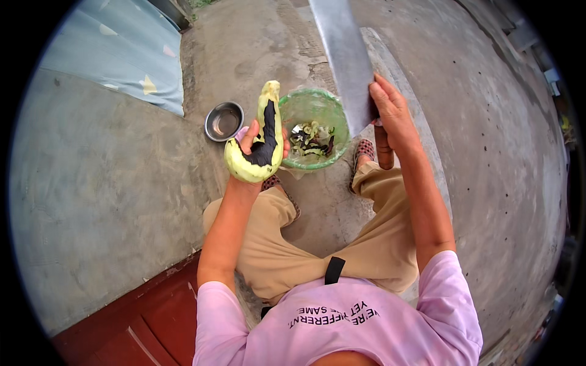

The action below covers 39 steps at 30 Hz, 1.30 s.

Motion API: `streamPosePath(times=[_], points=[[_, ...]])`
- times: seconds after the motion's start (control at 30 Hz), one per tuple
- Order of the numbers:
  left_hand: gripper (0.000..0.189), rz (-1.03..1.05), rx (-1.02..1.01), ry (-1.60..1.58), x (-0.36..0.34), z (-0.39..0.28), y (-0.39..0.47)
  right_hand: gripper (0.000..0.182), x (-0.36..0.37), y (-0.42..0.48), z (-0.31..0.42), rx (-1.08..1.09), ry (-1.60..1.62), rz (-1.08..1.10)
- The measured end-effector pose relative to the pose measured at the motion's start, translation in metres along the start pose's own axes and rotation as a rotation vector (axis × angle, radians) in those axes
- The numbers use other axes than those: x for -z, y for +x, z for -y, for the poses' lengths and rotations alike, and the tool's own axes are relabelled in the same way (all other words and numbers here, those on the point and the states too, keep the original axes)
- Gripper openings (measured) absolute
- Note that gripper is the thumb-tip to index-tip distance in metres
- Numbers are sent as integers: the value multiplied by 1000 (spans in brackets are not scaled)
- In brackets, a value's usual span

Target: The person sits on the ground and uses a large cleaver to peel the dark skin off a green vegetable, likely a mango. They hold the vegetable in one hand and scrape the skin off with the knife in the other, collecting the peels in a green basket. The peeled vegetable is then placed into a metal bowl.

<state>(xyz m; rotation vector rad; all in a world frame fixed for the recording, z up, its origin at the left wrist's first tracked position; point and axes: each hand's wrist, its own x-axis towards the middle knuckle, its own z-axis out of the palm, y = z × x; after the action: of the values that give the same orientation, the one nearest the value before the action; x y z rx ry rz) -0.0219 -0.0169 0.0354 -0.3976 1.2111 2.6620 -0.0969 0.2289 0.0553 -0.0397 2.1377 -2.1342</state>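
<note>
My left hand [248, 138] grips a curved, hook-shaped eggplant [252, 171]. Most of its visible surface is pale green peeled flesh, with a long strip of dark purple skin along the inner bend. My thumb lies in the bend and fingertips show on the far side. In my right hand [394, 114] is a cleaver [344, 59], its broad steel blade raised and pointing away from me, clear of the eggplant. The wooden handle extends below my fingers. Between my hands, lower down, a green basin [316, 101] lined with clear plastic holds pale and dark peelings [313, 139].
A small metal bowl [209, 129] stands on the concrete floor [480, 151] left of the basin. Beyond it hangs a light blue curtain [132, 64] beside a grey wall [100, 192]. My feet in checkered shoes [365, 148] flank the basin. A red door [137, 320] is at lower left.
</note>
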Motion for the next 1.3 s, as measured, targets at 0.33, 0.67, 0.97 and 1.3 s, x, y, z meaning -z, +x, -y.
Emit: streamPosePath(times=[0.33,0.67,0.97,1.3], points=[[38,60,46,2,-9,15,-6,43,-25,-3,-16,-58,-15,129],[36,126,236,-80,4,20,-7,42,-28,4,-16,52,-146,160],[41,128,319,-51,-4,22,-12,39,-33,7,-18,15,-87,182],[42,125,297,-25,3,27,-12,37,-35,5,-16,-8,-99,178]])
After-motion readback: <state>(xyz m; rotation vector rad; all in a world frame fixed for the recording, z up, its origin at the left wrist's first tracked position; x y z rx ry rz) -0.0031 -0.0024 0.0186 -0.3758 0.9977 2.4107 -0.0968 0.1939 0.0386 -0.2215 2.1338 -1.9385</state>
